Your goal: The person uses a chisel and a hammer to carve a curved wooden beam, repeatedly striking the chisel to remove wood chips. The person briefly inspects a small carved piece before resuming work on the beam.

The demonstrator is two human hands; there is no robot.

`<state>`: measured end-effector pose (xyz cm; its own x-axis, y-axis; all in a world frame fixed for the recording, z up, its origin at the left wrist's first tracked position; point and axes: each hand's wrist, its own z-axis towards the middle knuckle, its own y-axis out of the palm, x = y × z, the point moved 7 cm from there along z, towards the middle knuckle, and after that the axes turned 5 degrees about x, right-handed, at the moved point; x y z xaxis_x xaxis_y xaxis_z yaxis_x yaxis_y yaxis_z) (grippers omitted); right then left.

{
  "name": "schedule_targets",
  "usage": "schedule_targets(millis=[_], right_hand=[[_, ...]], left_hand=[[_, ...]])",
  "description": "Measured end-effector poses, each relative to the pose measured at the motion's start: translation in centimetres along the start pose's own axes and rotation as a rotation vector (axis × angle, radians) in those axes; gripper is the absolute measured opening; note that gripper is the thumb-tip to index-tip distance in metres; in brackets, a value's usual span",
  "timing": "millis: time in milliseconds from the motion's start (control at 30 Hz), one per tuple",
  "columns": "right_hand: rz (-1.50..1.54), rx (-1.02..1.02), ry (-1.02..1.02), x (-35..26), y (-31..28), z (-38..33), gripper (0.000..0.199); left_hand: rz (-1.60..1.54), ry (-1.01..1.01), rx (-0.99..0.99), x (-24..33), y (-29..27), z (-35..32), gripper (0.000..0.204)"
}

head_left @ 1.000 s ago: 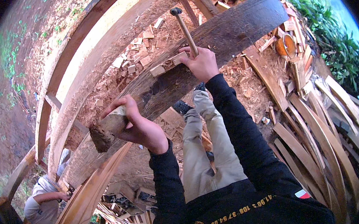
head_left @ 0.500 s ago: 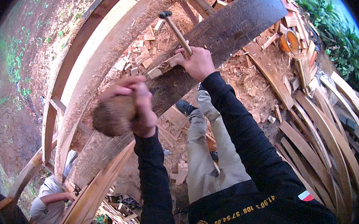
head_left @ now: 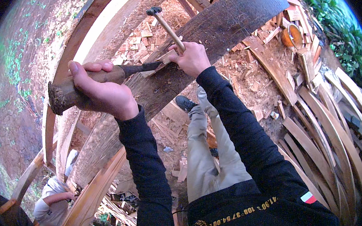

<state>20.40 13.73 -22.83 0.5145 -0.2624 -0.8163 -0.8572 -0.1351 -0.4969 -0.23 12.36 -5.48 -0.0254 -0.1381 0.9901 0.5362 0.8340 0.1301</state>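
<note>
We see the left hand closed around the thick wooden handle of a chisel, probably to keep its blade steady. The right hand grips a hammer near the shaft's end, head pointing away, which likely keeps the head clear of the chisel. From the left palm, the blade reaches right, toward the right hand's fingers; we cannot tell whether its tip touches the curved beam under the 2 hands. Beyond lie wood offcuts and, lower left, 1 co-worker.
</note>
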Motion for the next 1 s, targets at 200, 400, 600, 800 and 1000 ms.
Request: schedule_targets(millis=[200, 400, 600, 800, 1000], right_hand=[[-0.006, -0.011, 0.032, 0.1, 0.0, 0.0, 0.026], [0.029, -0.015, 0.064, 0.1, -0.2, 0.0, 0.025], [0.02, -0.015, 0.059, -0.4, -0.4, -0.1, 0.024], [-0.011, -0.001, 0.033, -0.6, -0.7, -0.1, 0.023], [-0.011, 0.004, 0.044, -0.3, -0.5, -0.1, 0.024]], left_hand=[[0.0, 0.08, -0.064, 0.1, 1.5, 0.2, 0.039], [-0.147, 0.1, -0.22, -1.0, 2.2, 0.4, 0.027], [-0.088, 0.155, -0.215, 0.2, 2.9, -1.1, 0.027], [-0.056, 0.214, -0.247, 0.1, 3.4, -1.2, 0.027], [-0.097, 0.175, -0.326, -0.1, 3.3, -2.2, 0.016]])
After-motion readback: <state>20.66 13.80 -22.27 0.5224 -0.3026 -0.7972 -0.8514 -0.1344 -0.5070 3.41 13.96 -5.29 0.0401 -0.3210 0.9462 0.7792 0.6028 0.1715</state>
